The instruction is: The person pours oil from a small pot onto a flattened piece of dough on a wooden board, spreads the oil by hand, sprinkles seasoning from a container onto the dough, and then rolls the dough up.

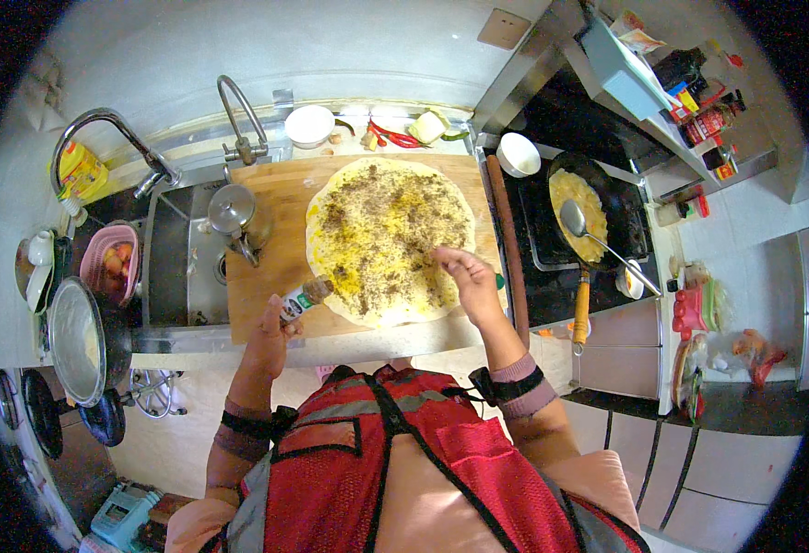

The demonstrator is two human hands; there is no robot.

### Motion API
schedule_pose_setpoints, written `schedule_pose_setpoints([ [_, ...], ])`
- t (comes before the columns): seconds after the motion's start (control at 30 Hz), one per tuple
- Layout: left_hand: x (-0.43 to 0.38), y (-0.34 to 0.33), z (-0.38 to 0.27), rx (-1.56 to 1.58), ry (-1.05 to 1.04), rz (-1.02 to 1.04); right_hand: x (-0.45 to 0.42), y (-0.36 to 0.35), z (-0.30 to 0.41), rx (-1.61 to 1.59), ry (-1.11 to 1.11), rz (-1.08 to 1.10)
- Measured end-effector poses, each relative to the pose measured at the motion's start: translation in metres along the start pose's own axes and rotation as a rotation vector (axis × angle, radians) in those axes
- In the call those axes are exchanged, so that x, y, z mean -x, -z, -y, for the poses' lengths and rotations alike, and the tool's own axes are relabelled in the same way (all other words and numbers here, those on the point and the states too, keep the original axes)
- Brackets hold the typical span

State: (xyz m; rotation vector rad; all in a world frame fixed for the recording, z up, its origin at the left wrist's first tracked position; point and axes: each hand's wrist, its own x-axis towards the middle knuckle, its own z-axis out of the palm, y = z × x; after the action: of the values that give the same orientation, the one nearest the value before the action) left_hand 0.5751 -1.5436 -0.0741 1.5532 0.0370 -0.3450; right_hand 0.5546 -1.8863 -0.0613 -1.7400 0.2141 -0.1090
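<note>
A seasoning bottle point(300, 303) with a printed label is gripped in my left hand point(273, 339). It tilts with its mouth end at the lower left edge of a large round of flattened dough point(387, 238). Dark ground spice and yellow oil cover the dough unevenly. Over the dough's lower right edge hovers my right hand point(472, 282), fingers bent and tips close together. A small green cap-like object point(500, 281) peeks out beside it; whether the hand holds it is hidden. Beneath the dough is a wooden board point(273, 311).
Left on the board stands an oil pot point(233, 211), near the sink point(200, 269). A rolling pin point(506, 242) lies along the right edge. Beyond it, a wok point(580, 214) with food and a ladle point(574, 218) sits on the stove. A white bowl point(309, 126) and red chillies point(397, 137) line the back.
</note>
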Motion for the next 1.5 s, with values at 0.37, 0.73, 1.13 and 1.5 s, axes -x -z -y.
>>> schedule_pose_setpoints([
  [0.37,-0.006,-0.013,-0.01,-0.023,0.025,0.033,0.01,0.015,0.007,0.067,0.331,-0.334],
  [0.73,-0.016,-0.022,-0.005,-0.328,0.022,0.088,0.013,-0.002,0.001,0.346,-0.044,0.056],
  [1.13,-0.014,-0.063,-0.056,-0.524,-0.205,0.167,0.017,-0.049,0.035,-0.953,-0.678,0.232],
  [1.5,-0.018,-0.059,-0.043,-0.603,-0.164,0.145,0.019,-0.049,0.027,-0.957,-0.647,0.193],
])
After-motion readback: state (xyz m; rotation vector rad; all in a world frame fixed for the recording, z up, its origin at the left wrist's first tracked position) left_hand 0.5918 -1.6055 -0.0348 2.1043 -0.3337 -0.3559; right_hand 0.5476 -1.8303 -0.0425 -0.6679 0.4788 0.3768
